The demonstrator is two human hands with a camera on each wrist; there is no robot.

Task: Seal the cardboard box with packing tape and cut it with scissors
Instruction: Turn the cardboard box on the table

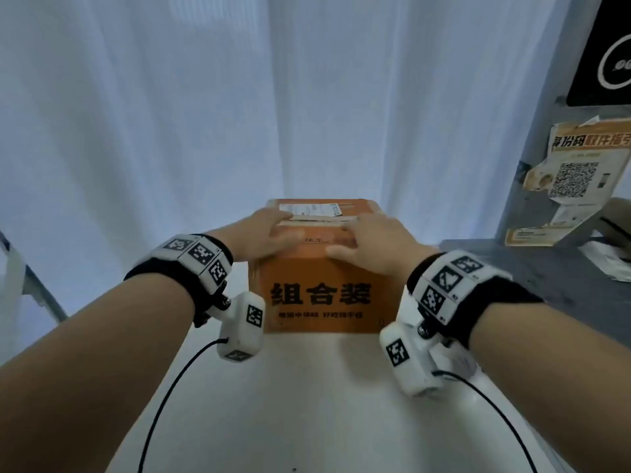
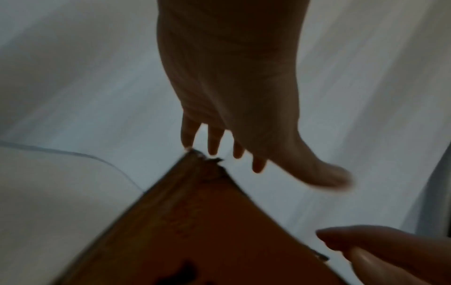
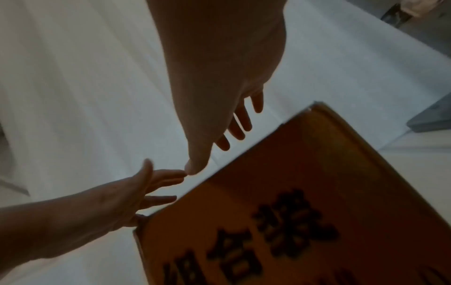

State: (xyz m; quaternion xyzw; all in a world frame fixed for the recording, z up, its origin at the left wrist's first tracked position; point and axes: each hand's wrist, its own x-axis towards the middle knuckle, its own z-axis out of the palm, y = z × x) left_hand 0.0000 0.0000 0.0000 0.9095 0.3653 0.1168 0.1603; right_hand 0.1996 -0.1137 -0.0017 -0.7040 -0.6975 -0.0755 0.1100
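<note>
Directly beneath both palms, one orange cardboard box, resting on one white table and printed with three large black characters on the near face. Pressed flat on its top, two hands: left hand over the left half, right hand over the right half, fingers straight and spread, nothing pinched or clasped in either. Between the two sets of fingertips, the flap seam, long axis running left to right, so equally near to each hand and crossing just ahead of the knuckles. Beyond the seam, away from the wrists, one white shipping label. Off to the right of the right hand, well apart, one grey shelf unit carrying one orange notice with a QR code. No tape roll and no scissors anywhere in view: zero of each. Probably flaps merely held shut at this stage, though the dim wrist views leave the seam's state uncertain. Next, likely a reach away from the box for the tape.
</note>
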